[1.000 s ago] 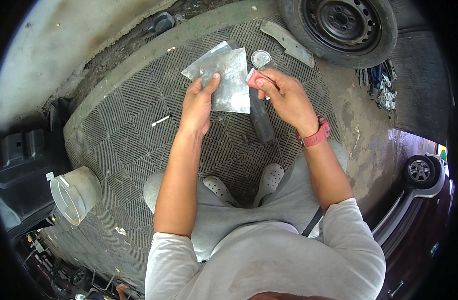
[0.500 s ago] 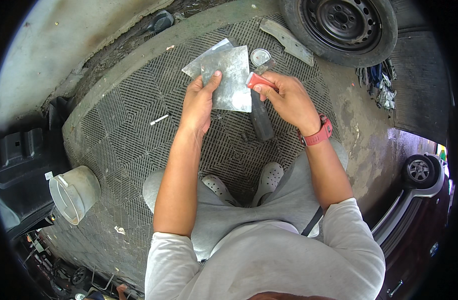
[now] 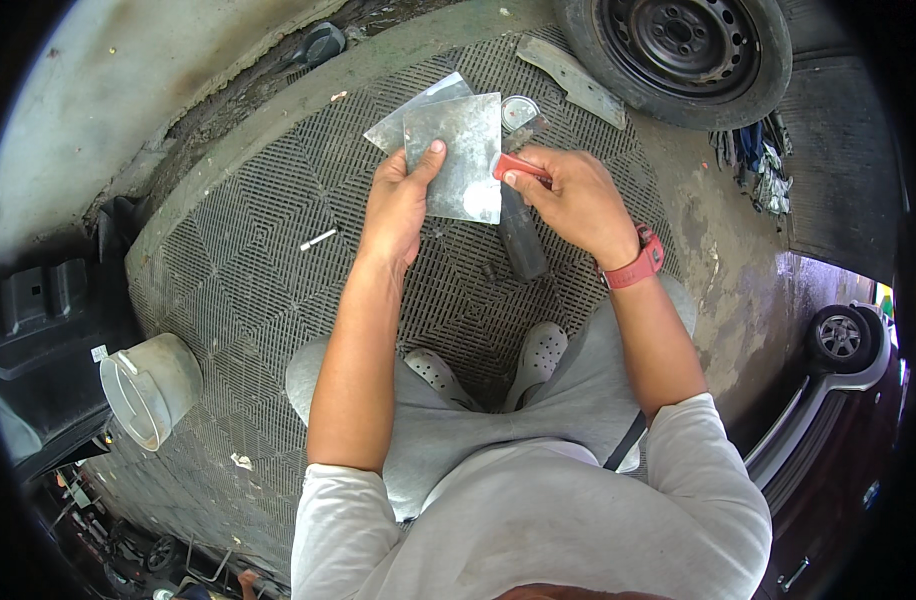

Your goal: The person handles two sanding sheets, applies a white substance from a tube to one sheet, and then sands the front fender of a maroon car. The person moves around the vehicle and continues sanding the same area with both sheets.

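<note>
My left hand (image 3: 398, 195) holds a square grey metal sheet (image 3: 458, 150) upright by its left edge, thumb on its face. My right hand (image 3: 568, 195) grips a small red-handled tool (image 3: 518, 167) whose end touches the sheet's right edge. Behind the sheet a second grey metal piece (image 3: 408, 120) lies on the ribbed rubber mat (image 3: 248, 290). A dark cylindrical handle (image 3: 523, 245) lies on the mat below my right hand. A red watch sits on my right wrist.
A round metal lid (image 3: 519, 110) and a flat metal strip (image 3: 576, 72) lie beyond the sheet. A car wheel (image 3: 678, 50) stands at the top right. A grey metal bucket (image 3: 148, 388) lies at the left, a small white stick (image 3: 318, 240) on the mat. My shoes (image 3: 538, 350) rest on the mat.
Both hands stay on the sheet; my right hand with the red tool has shifted slightly along the sheet's right edge. Otherwise nothing has visibly moved.
</note>
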### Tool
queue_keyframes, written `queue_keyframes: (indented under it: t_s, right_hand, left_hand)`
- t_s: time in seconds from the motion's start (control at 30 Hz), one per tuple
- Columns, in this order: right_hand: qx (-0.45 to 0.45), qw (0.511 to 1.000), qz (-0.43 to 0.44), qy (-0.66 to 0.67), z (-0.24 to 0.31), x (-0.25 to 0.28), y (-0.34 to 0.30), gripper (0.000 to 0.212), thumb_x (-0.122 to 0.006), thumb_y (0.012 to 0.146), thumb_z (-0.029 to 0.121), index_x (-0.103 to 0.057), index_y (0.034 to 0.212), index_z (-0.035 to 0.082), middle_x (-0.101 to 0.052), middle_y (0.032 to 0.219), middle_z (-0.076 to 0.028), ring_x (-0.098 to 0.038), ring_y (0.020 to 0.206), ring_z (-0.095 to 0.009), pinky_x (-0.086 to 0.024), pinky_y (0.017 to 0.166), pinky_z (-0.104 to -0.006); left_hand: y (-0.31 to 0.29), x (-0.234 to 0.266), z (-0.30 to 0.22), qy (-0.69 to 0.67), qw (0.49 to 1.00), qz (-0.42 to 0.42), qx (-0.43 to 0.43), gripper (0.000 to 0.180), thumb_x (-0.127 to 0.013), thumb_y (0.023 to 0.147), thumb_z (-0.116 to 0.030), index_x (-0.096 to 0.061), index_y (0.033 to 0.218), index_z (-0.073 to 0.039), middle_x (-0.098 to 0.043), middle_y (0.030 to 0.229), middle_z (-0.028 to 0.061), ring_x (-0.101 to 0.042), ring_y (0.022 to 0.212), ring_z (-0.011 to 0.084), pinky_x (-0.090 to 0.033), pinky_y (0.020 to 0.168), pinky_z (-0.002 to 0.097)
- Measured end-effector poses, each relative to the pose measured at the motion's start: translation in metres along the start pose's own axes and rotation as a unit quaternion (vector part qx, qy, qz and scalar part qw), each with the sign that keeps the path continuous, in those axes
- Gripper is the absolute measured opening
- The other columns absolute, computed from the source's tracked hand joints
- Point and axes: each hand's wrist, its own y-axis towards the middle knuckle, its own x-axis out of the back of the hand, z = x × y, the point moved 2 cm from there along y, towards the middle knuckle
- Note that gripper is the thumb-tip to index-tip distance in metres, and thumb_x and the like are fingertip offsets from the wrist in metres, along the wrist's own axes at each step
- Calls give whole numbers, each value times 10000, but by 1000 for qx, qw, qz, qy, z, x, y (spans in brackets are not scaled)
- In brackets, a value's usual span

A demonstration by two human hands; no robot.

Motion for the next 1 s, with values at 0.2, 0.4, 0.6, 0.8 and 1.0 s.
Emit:
queue_keyframes:
  t_s: [0.2, 0.4, 0.6, 0.8, 1.0]
  right_hand:
    - [3, 999, -6, -48, 3, -1, 0, 240, -690, 982, 335, -780, 1016, 115, -712, 776, -153, -702, 774, -385, -515, 699, -496]
    - [8, 999, -6, -46, 2, -2, 0, 224, -691, 970, 317, -769, 998, 109, -705, 770, -152, -697, 773, -392, -513, 699, -503]
    - [-10, 999, -7, -38, 4, -1, 0, 194, -692, 947, 291, -756, 972, 110, -691, 748, -160, -692, 767, -411, -518, 695, -517]
    - [6, 998, -32, -46, 6, 0, 0, 179, -701, 929, 280, -752, 941, 109, -695, 737, -160, -698, 761, -415, -525, 689, -523]
    - [39, 993, -79, -84, 15, -1, -6, 151, -716, 901, 263, -740, 878, 115, -694, 702, -144, -701, 709, -396, -529, 654, -517]
  left_hand:
    - [1, 0, 2, 12, 1000, 1, -4, 247, -624, 1106, -223, -724, 1209, -22, -778, 1100, 67, -724, 969, 127, -576, 900, 313]
    - [-2, 0, 0, -2, 1000, 5, 2, 249, -620, 1109, -228, -719, 1223, -30, -776, 1108, 65, -723, 974, 129, -578, 901, 316]
    - [-2, 2, 0, -18, 1000, 26, 1, 253, -613, 1113, -222, -710, 1246, -31, -775, 1125, 57, -723, 994, 128, -574, 920, 313]
    - [-3, 3, -1, -30, 999, 38, 3, 259, -610, 1116, -225, -700, 1260, -29, -770, 1137, 55, -723, 1007, 130, -581, 927, 319]
    - [-5, 2, -2, -50, 998, 34, 14, 262, -607, 1116, -224, -690, 1275, -33, -766, 1147, 63, -726, 1018, 137, -590, 933, 326]
